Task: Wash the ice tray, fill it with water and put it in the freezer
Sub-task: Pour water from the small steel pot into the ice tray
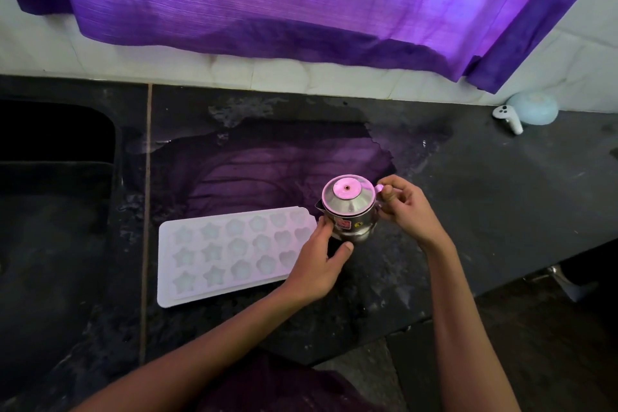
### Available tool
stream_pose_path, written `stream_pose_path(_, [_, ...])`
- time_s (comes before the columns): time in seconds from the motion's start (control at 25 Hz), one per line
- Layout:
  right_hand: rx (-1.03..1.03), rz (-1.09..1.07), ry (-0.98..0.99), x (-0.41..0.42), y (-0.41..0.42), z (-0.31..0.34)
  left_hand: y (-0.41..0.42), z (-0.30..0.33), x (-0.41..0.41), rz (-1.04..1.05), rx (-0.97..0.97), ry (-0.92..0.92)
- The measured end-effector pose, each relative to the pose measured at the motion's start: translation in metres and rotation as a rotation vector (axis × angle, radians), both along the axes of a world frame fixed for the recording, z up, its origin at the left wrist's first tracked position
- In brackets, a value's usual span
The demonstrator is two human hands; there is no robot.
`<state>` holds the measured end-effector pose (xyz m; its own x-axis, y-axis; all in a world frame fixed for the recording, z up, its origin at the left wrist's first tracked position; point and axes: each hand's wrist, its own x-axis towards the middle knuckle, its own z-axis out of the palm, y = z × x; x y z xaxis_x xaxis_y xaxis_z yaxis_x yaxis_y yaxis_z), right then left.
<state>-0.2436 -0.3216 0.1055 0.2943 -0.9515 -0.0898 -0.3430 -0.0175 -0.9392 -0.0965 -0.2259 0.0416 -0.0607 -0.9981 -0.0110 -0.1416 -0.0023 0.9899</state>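
A white ice tray (220, 256) with star, flower and heart moulds lies flat on the dark counter (485, 197). Right of it stands a small lidded steel jug (349, 207) with a red label. My left hand (321, 261) holds the jug's lower body, fingers on its left side and thumb in front. My right hand (406, 207) grips the jug's handle on the right side, fingers curled round it. The jug's base is hidden behind my left hand, so I cannot tell whether it rests on the counter.
A dark sink (53, 144) is set into the counter at the left. A purple curtain (301, 0) hangs over the back wall. At the far right lie a white controller (508, 119) and a pale blue bowl (535, 109). The counter's front edge runs diagonally at lower right.
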Motion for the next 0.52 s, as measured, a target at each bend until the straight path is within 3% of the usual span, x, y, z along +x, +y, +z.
stream_pose_path(0.52, [-0.099,0.004,0.229,0.008,-0.015,-0.002,-0.004,-0.007,0.003,-0.017,0.099,0.007])
